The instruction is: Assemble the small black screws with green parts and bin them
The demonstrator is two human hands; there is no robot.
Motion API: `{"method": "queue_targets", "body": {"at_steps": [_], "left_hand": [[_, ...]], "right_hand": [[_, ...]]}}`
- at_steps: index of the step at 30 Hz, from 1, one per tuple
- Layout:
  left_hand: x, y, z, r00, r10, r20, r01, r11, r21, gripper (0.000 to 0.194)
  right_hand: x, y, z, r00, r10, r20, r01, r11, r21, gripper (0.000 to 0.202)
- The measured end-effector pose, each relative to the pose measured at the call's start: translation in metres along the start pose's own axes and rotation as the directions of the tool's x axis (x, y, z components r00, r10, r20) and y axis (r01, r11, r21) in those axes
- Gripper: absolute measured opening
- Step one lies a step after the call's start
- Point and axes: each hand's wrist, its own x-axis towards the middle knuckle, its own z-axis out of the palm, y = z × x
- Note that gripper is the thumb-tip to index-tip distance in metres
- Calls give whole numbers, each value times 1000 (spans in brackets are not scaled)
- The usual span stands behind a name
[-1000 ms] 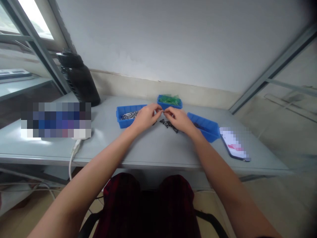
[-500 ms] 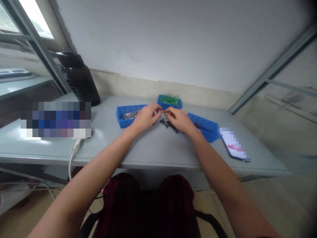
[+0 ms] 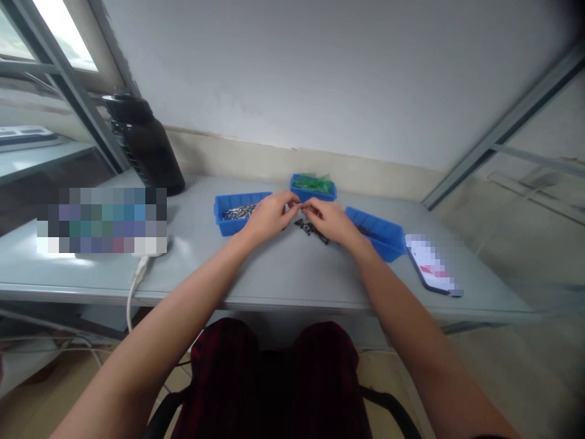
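My left hand (image 3: 273, 214) and my right hand (image 3: 328, 218) meet at the fingertips over the middle of the table. Both are closed in a pinch around something too small to make out. Under my right hand lies a loose pile of small black screw-like pieces (image 3: 307, 227). Beside my left hand is a blue bin (image 3: 227, 227) holding many small silver metal pins (image 3: 238, 212). Right of my right hand sits another blue bin (image 3: 388, 235) with dark small pieces inside, partly hidden. Behind my hands a third blue bin (image 3: 299, 194) holds green film pieces (image 3: 314, 183).
A large dark bottle (image 3: 148, 146) stands at the back left. A phone (image 3: 429, 268) lies at the right of the grey table (image 3: 292, 283). On the left is a blurred-out object (image 3: 105, 219) with a white cable (image 3: 131, 299) hanging over the front edge. A wall rises behind.
My hands stay together in nearly the same place, with only slight finger movement. The bins and the black pieces have not visibly moved.
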Motion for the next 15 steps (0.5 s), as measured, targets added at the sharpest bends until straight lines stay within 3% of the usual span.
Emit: {"method": "queue_targets", "body": {"at_steps": [15], "left_hand": [[0,0,0,1000,4,12,-4,1000,5,17]], "right_hand": [[0,0,0,1000,12,16,-12,1000,2,24]]}}
